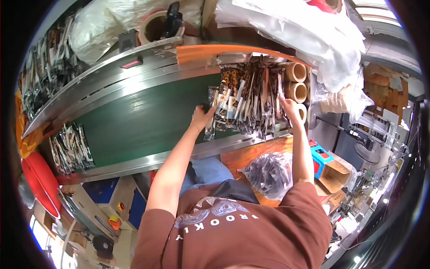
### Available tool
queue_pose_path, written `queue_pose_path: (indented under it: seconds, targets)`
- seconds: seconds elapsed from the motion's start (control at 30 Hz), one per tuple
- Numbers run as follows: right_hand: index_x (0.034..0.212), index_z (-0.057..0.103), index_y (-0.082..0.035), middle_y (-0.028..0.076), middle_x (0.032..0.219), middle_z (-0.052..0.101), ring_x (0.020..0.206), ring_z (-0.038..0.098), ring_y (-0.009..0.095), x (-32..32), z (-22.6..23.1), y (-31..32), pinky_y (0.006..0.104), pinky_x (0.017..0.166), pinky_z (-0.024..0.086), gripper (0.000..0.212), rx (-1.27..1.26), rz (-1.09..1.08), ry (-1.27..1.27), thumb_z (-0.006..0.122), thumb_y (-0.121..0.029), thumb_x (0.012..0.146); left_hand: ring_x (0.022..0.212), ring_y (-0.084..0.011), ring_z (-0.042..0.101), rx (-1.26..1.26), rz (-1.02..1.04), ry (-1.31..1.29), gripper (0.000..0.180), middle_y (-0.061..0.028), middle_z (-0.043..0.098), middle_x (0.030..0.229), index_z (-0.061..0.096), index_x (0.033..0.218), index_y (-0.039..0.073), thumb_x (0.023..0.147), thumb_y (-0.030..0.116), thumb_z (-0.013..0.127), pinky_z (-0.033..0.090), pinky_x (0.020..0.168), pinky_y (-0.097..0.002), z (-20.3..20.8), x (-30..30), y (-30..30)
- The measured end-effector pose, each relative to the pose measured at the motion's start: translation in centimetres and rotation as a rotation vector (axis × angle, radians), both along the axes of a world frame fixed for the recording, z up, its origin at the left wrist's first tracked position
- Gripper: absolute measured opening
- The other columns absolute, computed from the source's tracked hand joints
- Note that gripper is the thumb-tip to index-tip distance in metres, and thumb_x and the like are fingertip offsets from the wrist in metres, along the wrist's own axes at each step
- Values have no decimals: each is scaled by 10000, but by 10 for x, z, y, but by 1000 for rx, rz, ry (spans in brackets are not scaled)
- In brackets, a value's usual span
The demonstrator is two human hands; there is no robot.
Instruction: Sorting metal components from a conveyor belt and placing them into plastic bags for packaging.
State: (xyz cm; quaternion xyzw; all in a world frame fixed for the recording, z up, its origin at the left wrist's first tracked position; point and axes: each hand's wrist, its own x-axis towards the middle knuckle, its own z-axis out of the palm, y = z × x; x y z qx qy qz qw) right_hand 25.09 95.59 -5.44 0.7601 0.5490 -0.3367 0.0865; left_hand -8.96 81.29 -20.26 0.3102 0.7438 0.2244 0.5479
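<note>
A long row of slim packets in clear plastic sleeves [244,101], with dark, white and amber-coloured contents, stands packed together on the green conveyor belt [139,119]. My left hand [204,118] is at the row's left end, its fingers bent against the outermost packet. At the right end my right hand [290,109] grips the last packets, close to the cardboard tubes. The row lies between both hands. Some fingertips are hidden by the packets, and what is inside the sleeves is too small to make out.
Cardboard tubes [298,92] are stacked right of the row. A smaller bunch of packets [71,148] lies at the belt's left end. Metal rails [134,159] edge the belt. White plastic sheeting [295,29] hangs over the back right. A plastic bag [271,175] sits near my right arm.
</note>
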Motion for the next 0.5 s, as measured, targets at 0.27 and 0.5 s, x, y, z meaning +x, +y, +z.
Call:
queue_pose_path:
  seconds: [0.27, 0.5]
  targets:
    - [988, 555, 179, 295, 933, 610, 978, 590, 341, 12, -52, 17, 366, 810, 450, 956, 167, -147, -189, 558, -722, 671, 1228, -399, 312, -110, -115, 19, 1183, -237, 383, 1294, 228, 1337, -54, 573, 785, 565, 261, 1015, -465, 80, 60, 88]
    - [936, 634, 37, 133, 867, 627, 824, 577, 225, 46, -84, 20, 328, 759, 443, 718, -222, -110, -52, 519, -649, 761, 1282, -369, 260, -222, -203, 31, 1277, -203, 340, 1356, 131, 1376, -16, 515, 833, 541, 165, 1037, -506, 99, 61, 106]
